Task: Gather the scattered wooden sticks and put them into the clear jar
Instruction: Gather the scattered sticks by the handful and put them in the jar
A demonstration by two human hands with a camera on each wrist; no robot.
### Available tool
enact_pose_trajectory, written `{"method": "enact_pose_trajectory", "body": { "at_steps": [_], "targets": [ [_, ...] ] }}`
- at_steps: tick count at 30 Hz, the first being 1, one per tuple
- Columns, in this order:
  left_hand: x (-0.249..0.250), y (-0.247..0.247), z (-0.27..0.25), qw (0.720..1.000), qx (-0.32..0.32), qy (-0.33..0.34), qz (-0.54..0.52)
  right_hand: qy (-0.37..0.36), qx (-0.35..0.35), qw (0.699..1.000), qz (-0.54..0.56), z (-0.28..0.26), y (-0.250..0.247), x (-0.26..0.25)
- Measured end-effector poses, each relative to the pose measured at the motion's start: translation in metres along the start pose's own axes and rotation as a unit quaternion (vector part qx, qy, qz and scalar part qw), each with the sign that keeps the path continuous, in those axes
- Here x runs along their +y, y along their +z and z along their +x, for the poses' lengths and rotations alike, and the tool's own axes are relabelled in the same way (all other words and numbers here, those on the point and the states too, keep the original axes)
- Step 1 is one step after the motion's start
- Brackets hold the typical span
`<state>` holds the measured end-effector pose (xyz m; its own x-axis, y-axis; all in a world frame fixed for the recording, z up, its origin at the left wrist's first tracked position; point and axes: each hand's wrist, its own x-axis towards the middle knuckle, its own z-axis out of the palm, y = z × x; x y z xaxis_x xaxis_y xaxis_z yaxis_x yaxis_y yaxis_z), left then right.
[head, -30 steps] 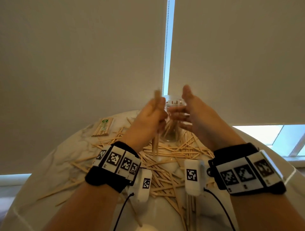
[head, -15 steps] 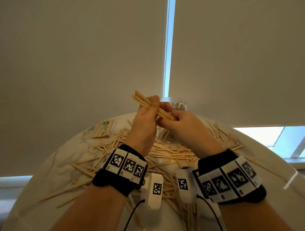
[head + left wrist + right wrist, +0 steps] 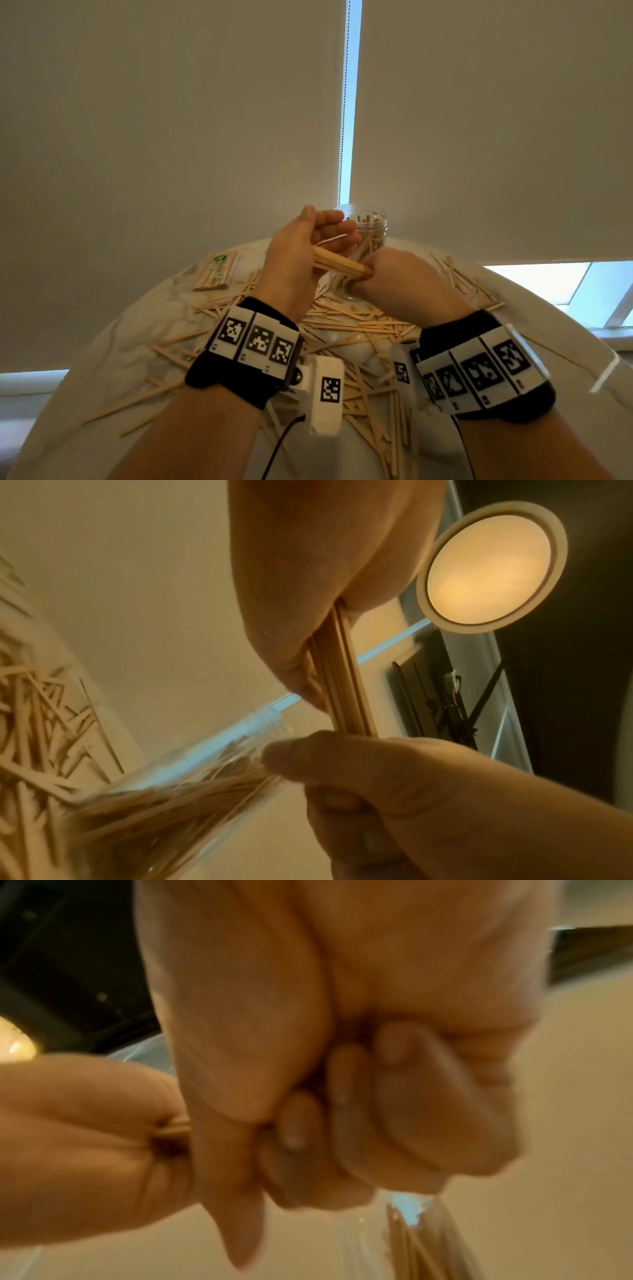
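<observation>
A small bundle of wooden sticks (image 3: 339, 265) is held between both hands just in front of the clear jar (image 3: 368, 236), above the round marble table (image 3: 113, 342). One end of the bundle is gripped by the left hand (image 3: 298, 253), whose fingers are curled over it with the thumb raised; in the left wrist view the sticks (image 3: 342, 674) are seen emerging from between the thumb base and palm. The other end is enclosed by the right hand (image 3: 404, 277), closed into a fist around it, and in the right wrist view the fingertips (image 3: 298, 1123) are seen folded tightly into the palm, though that picture is blurred. The jar stands upright on the table behind the hands, its mouth uncovered, and a good number of sticks are contained in it, standing on end and leaning against the wall; through the clear side they are seen as a dense sheaf (image 3: 164, 804) in the left wrist view. Many loose sticks (image 3: 352, 325) are scattered across the table around the jar's base and towards the near edge. A wrapped pack of sticks (image 3: 216, 272) with a green label lies flat at the far left of the table, apart from the pile. Closed roller blinds (image 3: 171, 120) fill the background.
</observation>
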<state>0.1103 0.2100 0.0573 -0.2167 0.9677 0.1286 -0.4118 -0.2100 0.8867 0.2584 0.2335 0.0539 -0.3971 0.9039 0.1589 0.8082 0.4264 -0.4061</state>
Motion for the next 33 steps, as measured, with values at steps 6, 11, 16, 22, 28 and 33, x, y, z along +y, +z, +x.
{"method": "enact_pose_trajectory", "body": {
  "at_steps": [6,11,16,22,28,33],
  "targets": [
    [0.002,-0.008,0.004,0.996,-0.011,0.005,0.089,-0.019,-0.056,0.994,0.087,0.002,-0.004,0.006],
    [-0.011,-0.012,0.009,0.988,0.019,0.017,0.149,-0.038,-0.052,0.99,0.124,-0.004,-0.01,0.002],
    [-0.02,-0.011,0.016,0.995,0.04,0.006,0.089,-0.028,-0.001,0.993,0.114,-0.006,-0.02,0.008],
    [-0.036,-0.017,0.063,0.96,0.007,-0.064,0.274,0.05,0.121,0.985,0.116,-0.005,-0.044,0.029],
    [-0.045,0.01,0.088,0.908,-0.049,-0.051,0.413,0.083,0.123,0.986,-0.08,0.061,-0.064,0.018],
    [-0.062,0.011,0.103,0.924,-0.045,-0.013,0.379,0.01,-0.036,0.945,-0.324,0.129,-0.066,-0.011]
  ]
}}
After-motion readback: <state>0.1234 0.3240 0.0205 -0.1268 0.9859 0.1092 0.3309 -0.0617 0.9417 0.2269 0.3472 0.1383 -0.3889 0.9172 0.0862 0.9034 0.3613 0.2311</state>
